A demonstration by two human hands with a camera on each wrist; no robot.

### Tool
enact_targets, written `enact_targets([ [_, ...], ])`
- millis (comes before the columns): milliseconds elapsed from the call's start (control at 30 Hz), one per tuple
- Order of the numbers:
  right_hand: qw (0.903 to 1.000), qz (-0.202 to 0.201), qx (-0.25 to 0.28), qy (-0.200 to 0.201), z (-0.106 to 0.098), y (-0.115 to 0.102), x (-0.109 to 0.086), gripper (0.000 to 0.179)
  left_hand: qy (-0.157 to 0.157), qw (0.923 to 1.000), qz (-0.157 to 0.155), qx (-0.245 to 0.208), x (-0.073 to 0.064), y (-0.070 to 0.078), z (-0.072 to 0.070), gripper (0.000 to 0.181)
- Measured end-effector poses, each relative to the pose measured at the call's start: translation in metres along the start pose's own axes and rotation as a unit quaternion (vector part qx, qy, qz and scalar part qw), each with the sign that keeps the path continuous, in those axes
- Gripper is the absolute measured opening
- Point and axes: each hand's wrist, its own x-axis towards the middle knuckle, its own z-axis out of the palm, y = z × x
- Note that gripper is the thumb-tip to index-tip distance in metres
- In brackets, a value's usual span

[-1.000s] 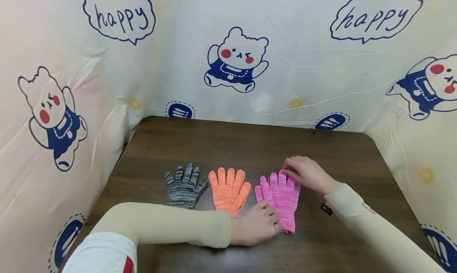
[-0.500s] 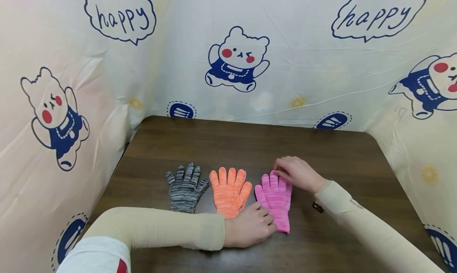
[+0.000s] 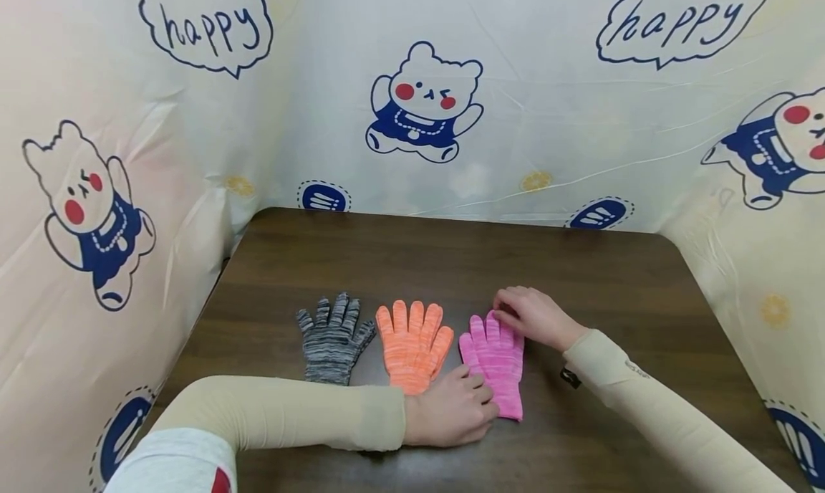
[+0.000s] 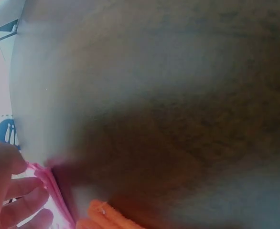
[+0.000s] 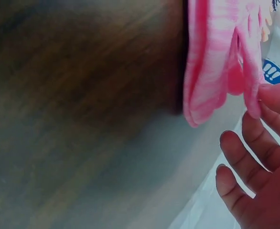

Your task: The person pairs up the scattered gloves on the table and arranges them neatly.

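Observation:
A pair of pink knit gloves (image 3: 505, 375) lies stacked on the table, fingers away from me. My left hand (image 3: 451, 410) pinches their lower left edge near the cuff; in the left wrist view its thumb and fingers meet at the pink edge (image 4: 49, 183). At the far end, my right hand (image 3: 540, 317) pinches a fingertip of the upper glove, seen closely in the right wrist view beside the hanging pink glove fingers (image 5: 211, 62). Left of the pair lie orange gloves (image 3: 412, 342), their cuff hidden behind my left hand and sleeve. Grey-black striped gloves (image 3: 331, 346) lie farther left, partly covered by my left forearm.
The brown wooden table (image 3: 387, 256) has rounded far corners. A pale printed cloth (image 3: 548, 120) with cartoon bears surrounds it at the back and on both sides. My left sleeve (image 3: 309, 414) crosses low over the near part of the table.
Both hands have shifted left, drawing the upper pink glove over the lower one, whose fingers stuck out on the left before. Over the last half second the hands have barely moved.

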Motion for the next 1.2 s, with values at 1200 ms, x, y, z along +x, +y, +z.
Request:
enact_targets([
  [1200, 0.9937, 0.084, 0.06, -0.042, 0.004, 0.027, -0.021, 0.01, -0.039, 0.9865, -0.024, -0.157, 0.011, -0.015, 0.011, 0.018],
])
